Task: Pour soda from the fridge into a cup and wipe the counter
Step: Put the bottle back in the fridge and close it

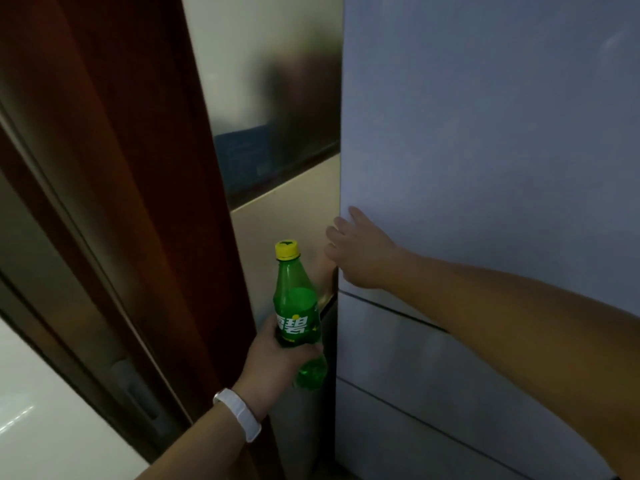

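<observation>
- White characters are printed on the green label of the soda bottle (pixel 297 318), low in the middle of the frame; only "碧" can be read, the character before it being partly hidden.

**Green bottle, pale fridge**

The bottle (pixel 296 317) is clear green with a yellow cap (pixel 286 250) and white lettering on its label. The fridge (pixel 485 168) is pale grey-blue, the door frame (pixel 145 168) dark reddish-brown, the wristband (pixel 239 414) white.
</observation>
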Tool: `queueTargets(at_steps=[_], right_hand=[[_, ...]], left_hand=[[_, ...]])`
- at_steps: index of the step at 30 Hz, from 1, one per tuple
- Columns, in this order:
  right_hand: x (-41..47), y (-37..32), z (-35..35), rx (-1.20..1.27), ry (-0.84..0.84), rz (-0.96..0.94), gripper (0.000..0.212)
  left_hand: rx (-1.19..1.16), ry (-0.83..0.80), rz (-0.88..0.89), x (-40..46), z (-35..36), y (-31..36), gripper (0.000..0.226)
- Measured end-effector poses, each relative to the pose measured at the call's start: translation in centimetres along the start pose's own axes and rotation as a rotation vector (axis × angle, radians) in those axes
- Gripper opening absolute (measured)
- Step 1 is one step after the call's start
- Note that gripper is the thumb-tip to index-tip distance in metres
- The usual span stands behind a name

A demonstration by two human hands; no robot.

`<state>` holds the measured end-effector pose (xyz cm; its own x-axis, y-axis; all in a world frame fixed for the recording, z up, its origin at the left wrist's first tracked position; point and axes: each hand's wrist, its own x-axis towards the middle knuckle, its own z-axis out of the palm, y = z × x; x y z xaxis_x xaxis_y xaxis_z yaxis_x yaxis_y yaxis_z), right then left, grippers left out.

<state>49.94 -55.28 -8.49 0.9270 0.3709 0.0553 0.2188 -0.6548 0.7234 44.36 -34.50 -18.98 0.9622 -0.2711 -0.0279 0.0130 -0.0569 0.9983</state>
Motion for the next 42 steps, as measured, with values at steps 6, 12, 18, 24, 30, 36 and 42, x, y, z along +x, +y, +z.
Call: queueTargets(at_steps=[6,12,18,24,30,36,42], right_hand=[[2.4,2.1,0.7,-0.238,-0.015,-0.027,0.039],[4.0,1.6,0.4,-0.406,-0.166,-0.047,0.039],[4.7,0.9,-0.2,-0.394,-0.244,-0.011,0.037],[4.2,0.5,-1.0,-0.323,-0.202,0.028,0.035],[1.8,-1.7,-1.7,-0.368,-0.072,-0.039,0.029],[0.3,-3.2,-2.4,-0.376,0.022,-0.015,0.035],[-1.6,-5.1,-4.3,-0.352,0.053,-0.006,0.039]], left_hand=[[-0.024,0.014,-0.021,2.0,1.4,0.8,0.044],[-0.050,0.014,-0.025,3.3,1.2,0.8,0.040],[-0.027,0.047,-0.020,3.7,0.9,0.7,0.042],[-0.028,0.090,-0.012,2.1,-0.3,1.3,0.051],[-0.048,0.117,0.058,0.2,-1.2,2.6,0.057],[-0.027,0.163,0.103,-2.8,-2.3,3.4,0.062],[-0.009,0.140,0.099,-4.7,-4.2,3.6,0.061]])
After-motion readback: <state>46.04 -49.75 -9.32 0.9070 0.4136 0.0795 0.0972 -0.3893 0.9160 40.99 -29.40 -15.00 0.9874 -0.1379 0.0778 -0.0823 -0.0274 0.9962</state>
